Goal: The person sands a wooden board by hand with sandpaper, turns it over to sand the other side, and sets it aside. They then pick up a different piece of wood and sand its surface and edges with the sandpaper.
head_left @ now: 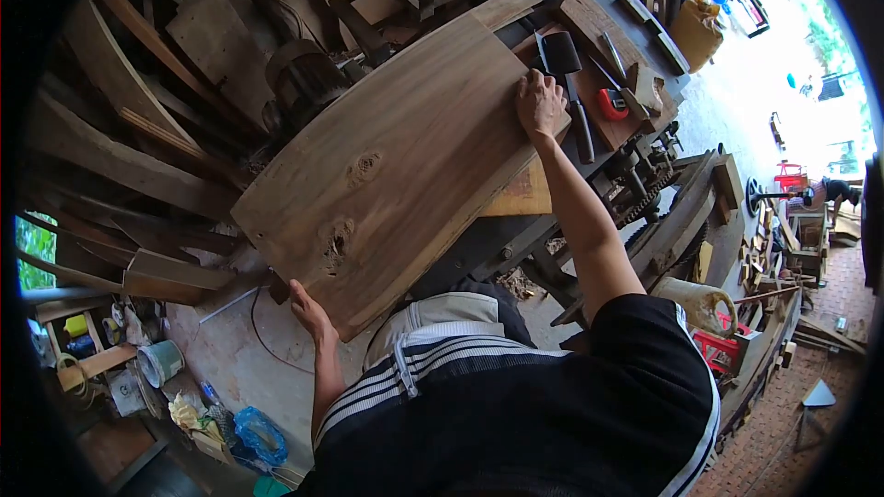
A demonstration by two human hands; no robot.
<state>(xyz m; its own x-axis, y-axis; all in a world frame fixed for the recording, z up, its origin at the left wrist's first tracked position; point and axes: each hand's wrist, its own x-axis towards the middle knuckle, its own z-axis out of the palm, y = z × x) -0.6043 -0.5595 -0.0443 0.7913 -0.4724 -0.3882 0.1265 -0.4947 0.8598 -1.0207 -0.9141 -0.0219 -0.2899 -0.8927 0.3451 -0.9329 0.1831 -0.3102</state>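
A wide wooden board [414, 138] with two dark knots lies slanted across the dark metal machine in front of me. My left hand [313, 313] holds its near left end, thumb on top and the other fingers hidden beneath. At the far right end, my right hand [541, 103] rests on the board's edge with its fingers bent over it. Just beyond that hand are a black-headed mallet [560, 53] and a red tape measure [612, 104]. A lighter piece of wood [520, 191] shows under the board.
Curved planks [120, 156] lean at the left. Behind the board stands a motor [308, 78]. A yellow container [697, 32] is at the upper right, a white bucket [695, 304] at the right. Lower left are a bucket [161, 364] and blue plastic [261, 433]. A person [836, 191] is far right.
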